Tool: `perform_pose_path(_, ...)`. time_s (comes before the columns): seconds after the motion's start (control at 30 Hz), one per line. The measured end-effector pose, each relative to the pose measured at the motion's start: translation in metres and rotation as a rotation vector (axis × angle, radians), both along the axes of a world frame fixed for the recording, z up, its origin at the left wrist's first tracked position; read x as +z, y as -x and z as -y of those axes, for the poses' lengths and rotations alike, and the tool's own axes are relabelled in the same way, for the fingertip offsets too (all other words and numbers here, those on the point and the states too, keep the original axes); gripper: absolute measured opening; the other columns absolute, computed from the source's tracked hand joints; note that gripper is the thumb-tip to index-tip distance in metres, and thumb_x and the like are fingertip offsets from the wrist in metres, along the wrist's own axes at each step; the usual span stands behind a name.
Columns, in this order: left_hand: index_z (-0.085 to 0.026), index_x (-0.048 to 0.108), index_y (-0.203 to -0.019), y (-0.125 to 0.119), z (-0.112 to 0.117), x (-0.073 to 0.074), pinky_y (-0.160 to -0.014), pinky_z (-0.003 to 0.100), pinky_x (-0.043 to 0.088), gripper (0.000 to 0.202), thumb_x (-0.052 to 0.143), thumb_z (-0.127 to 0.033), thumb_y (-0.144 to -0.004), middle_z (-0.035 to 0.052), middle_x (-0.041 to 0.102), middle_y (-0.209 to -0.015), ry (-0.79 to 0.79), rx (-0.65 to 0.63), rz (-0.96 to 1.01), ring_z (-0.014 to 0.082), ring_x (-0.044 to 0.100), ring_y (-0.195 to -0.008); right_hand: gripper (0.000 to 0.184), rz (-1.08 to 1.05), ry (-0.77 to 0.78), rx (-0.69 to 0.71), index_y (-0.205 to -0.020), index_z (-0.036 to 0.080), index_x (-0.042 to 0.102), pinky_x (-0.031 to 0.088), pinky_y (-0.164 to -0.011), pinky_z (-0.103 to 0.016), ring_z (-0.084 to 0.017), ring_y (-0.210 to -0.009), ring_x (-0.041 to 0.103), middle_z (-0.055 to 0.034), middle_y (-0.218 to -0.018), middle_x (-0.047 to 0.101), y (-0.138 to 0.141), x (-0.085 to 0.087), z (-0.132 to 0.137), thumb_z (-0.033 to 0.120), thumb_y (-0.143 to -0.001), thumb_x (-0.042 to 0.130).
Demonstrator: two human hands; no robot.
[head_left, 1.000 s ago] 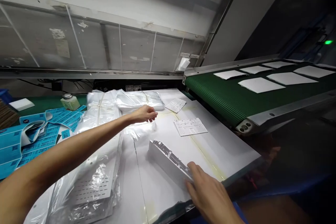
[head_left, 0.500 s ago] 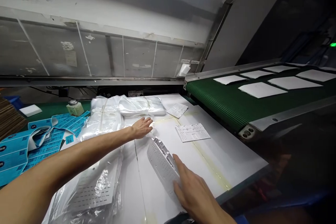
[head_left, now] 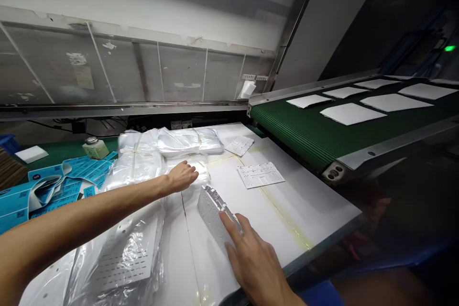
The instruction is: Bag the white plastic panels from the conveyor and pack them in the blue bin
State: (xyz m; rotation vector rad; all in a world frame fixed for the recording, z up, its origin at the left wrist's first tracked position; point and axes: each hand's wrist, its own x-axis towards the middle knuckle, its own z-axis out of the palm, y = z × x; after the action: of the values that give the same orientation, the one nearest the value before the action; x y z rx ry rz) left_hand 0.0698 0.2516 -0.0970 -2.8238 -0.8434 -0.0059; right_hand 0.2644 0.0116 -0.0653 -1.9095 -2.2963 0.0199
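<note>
My right hand (head_left: 253, 260) grips the near end of a long white perforated metal plate (head_left: 212, 206) and holds it tilted on its edge on the white table (head_left: 308, 210). My left hand (head_left: 182, 176) reaches out over the table and lies with fingers curled on a clear plastic bag (head_left: 197, 168), just beyond the plate's far end. Behind that bag are stacks of folded clear bags (head_left: 190, 139).
A bagged perforated plate (head_left: 125, 253) lies at the near left. Blue labels (head_left: 53, 184) and a small bottle (head_left: 93, 147) sit at the left. Two flat white parts (head_left: 261, 174) lie mid-table. A green conveyor belt (head_left: 308, 129) with white sheets (head_left: 351, 113) runs at the right.
My left hand drew back toward me from the bag stacks onto the loose bag. My right hand tipped the metal plate up on edge and slid it left, toward the bag.
</note>
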Motion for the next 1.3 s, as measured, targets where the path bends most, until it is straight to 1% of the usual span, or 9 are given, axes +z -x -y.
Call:
perform_pose_path(0.3, -0.017, 0.059, -0.072, 0.002, 0.008, 0.003, -0.052, 0.03, 0.038, 0.021, 0.041, -0.008, -0.079, 0.0073, 0.062, -0.061, 0.109, 0.102, 0.026, 0.0177, 0.053, -0.049, 0.016, 0.079, 0.011, -0.035, -0.1, 0.021, 0.052, 0.054, -0.056, -0.035, -0.023, -0.079, 0.062, -0.0086, -0.1, 0.058, 0.011, 0.009, -0.007, 0.021, -0.085, 0.046)
perform_pose_path(0.47, -0.016, 0.06, -0.073, 0.003, 0.01, 0.008, -0.051, 0.029, 0.039, 0.018, 0.044, -0.013, -0.079, 0.01, 0.064, -0.072, 0.159, 0.162, 0.074, 0.019, 0.057, -0.056, 0.013, 0.206, -0.085, -0.083, -0.094, 0.018, 0.054, 0.053, -0.06, -0.037, -0.026, -0.084, 0.059, -0.0123, -0.098, 0.058, 0.019, 0.0, -0.01, 0.017, -0.082, 0.05)
perform_pose_path(0.63, -0.016, 0.063, -0.071, 0.004, 0.009, 0.011, -0.054, 0.028, 0.04, 0.024, 0.043, -0.023, -0.082, 0.0084, 0.065, -0.065, 0.256, 0.234, 0.134, 0.02, 0.059, -0.059, 0.021, 0.137, 0.026, -0.095, -0.102, 0.019, 0.053, 0.053, -0.059, -0.039, -0.028, -0.085, 0.06, -0.0119, -0.104, 0.057, 0.018, 0.003, -0.013, 0.021, -0.082, 0.051)
perform_pose_path(0.73, -0.018, 0.066, -0.081, 0.005, 0.008, 0.012, -0.055, 0.027, 0.04, 0.025, 0.042, -0.024, -0.084, 0.0079, 0.067, -0.071, 0.32, 0.266, 0.175, 0.0194, 0.061, -0.063, 0.038, 0.031, 0.094, -0.057, -0.122, 0.02, 0.044, 0.051, -0.057, -0.034, -0.024, -0.076, 0.062, -0.0101, -0.106, 0.057, 0.018, 0.003, -0.014, 0.018, -0.084, 0.044)
perform_pose_path(0.87, -0.018, 0.067, -0.08, 0.005, 0.005, 0.011, -0.058, 0.027, 0.042, 0.021, 0.045, -0.02, -0.083, 0.0066, 0.068, -0.076, 0.42, 0.312, 0.193, 0.0184, 0.061, -0.068, 0.072, -0.109, 0.175, -0.025, -0.146, 0.029, 0.001, 0.049, -0.058, -0.034, -0.02, -0.064, 0.063, -0.0085, -0.112, 0.058, 0.014, 0.004, -0.015, 0.01, -0.085, 0.035)
perform_pose_path(0.97, -0.015, 0.065, -0.08, 0.004, 0.003, 0.007, -0.063, 0.027, 0.046, 0.016, 0.052, -0.024, -0.085, 0.0056, 0.066, -0.081, 0.508, 0.347, 0.189, 0.0162, 0.06, -0.073, 0.062, -0.334, 0.257, -0.028, -0.142, 0.038, 0.024, 0.05, -0.076, -0.04, -0.025, -0.089, 0.064, -0.0048, -0.109, 0.062, 0.002, 0.009, -0.019, 0.016, -0.086, 0.039)
perform_pose_path(1.07, -0.014, 0.061, -0.094, 0.001, 0.001, 0.001, -0.07, 0.032, 0.05, 0.021, 0.054, -0.033, -0.088, 0.0041, 0.063, -0.091, 0.608, 0.372, 0.181, 0.0147, 0.06, -0.079, 0.048, -0.912, 0.299, -0.221, -0.132, 0.033, 0.045, 0.045, -0.091, -0.042, -0.028, -0.114, 0.055, -0.0043, -0.13, 0.055, -0.013, 0.012, -0.021, 0.034, -0.084, 0.05)
perform_pose_path(1.17, -0.013, 0.06, -0.097, -0.003, 0.0, -0.006, -0.073, 0.034, 0.052, 0.023, 0.055, -0.034, -0.088, 0.0039, 0.063, -0.093, 0.724, 0.387, 0.184, 0.0146, 0.061, -0.08, 0.063, -1.458, 0.36, -0.501, -0.136, 0.032, 0.039, 0.052, -0.078, -0.046, -0.032, -0.1, 0.063, -0.0083, -0.126, 0.058, -0.019, 0.007, -0.02, 0.047, -0.078, 0.058)
perform_pose_path(1.3, -0.015, 0.065, -0.079, -0.007, -0.001, -0.008, -0.065, 0.026, 0.051, 0.013, 0.061, -0.026, -0.081, 0.0007, 0.066, -0.073, 0.881, 0.403, 0.216, 0.0127, 0.062, -0.066, 0.071, -1.585, 0.187, -0.697, -0.137, 0.034, 0.037, 0.051, -0.084, -0.046, -0.033, -0.108, 0.059, -0.0062, -0.136, 0.05, -0.006, -0.007, -0.019, 0.053, -0.073, 0.062)
